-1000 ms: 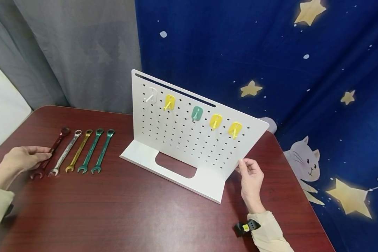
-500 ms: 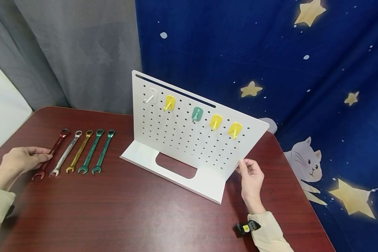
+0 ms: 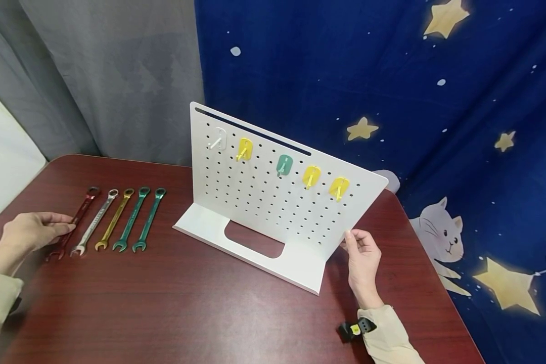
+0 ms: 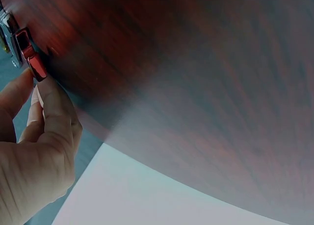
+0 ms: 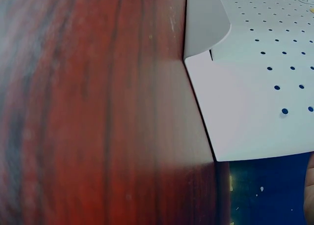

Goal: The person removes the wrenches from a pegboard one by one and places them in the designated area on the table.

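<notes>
In the head view, my left hand [image 3: 29, 231] pinches the red combination wrench [image 3: 84, 206] between thumb and fingers near its middle. The red metal [image 4: 37, 67] also shows at the fingertips in the left wrist view. Beside it lie a silver wrench [image 3: 95, 221], a gold wrench [image 3: 116, 219] and two green wrenches [image 3: 131, 219], roughly parallel. My right hand [image 3: 364, 260] grips the right side edge of a white pegboard [image 3: 366, 188], thumb in front, other fingers partly hidden behind. Only a sliver of that hand enters the right wrist view.
On the upright pegboard sit a white hook [image 3: 219, 139], several yellow hooks [image 3: 245, 147] and a green hook [image 3: 284, 165]. Its base has a wide cutout. The dark red table [image 3: 186, 303] ends near the grey curtain [image 3: 132, 91] and blue star curtain [image 3: 300, 60].
</notes>
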